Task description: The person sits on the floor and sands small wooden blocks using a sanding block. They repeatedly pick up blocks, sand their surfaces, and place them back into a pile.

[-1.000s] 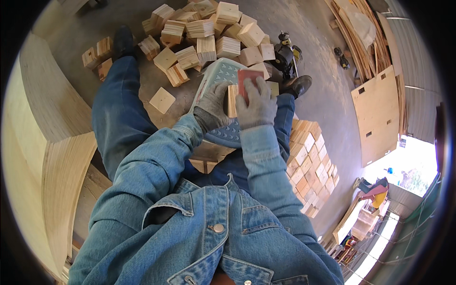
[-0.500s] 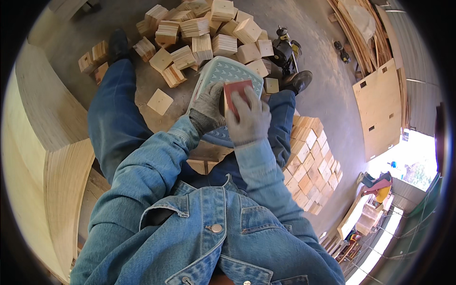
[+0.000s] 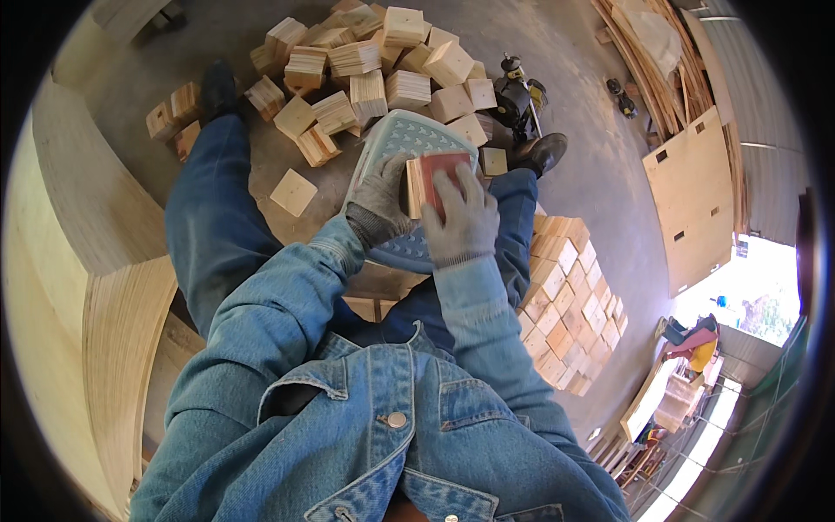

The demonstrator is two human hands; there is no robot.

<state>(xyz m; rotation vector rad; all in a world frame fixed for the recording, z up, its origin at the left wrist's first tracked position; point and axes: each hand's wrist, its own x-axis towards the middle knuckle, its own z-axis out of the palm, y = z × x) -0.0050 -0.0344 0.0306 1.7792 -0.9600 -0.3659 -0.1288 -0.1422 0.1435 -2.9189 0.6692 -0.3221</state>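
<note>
- Between the person's legs (image 3: pixel 209 204), over a pale blue-green plastic stool (image 3: pixel 402 135), is the wooden block (image 3: pixel 412 190); whether it bears on the stool I cannot tell.
- Left hand (image 3: pixel 380 200): gloved, closed round the block's left side.
- Right hand (image 3: pixel 463 222): gloved, fingers bent over a red pad (image 3: pixel 445 163) set against the block's right side.
- Progress: one block in work, judged unfinished, since the pad is on it. The face beneath is covered; condition not verifiable.
- Beside the person's right leg, a neat pile (image 3: pixel 561 300) of blocks stands in rows; judged sorted, possibly finished.
- Ahead, past the stool, a loose heap (image 3: pixel 367 92) of blocks lies tumbled on the floor (image 3: pixel 622 200); probably outstanding stock, though I cannot confirm it.
- One square piece (image 3: pixel 294 192) lies alone on the floor, left of the stool; status unclear.
- Black-and-yellow tool (image 3: pixel 519 97): beside the heap, near the right shoe (image 3: pixel 545 152), not in use.
</note>
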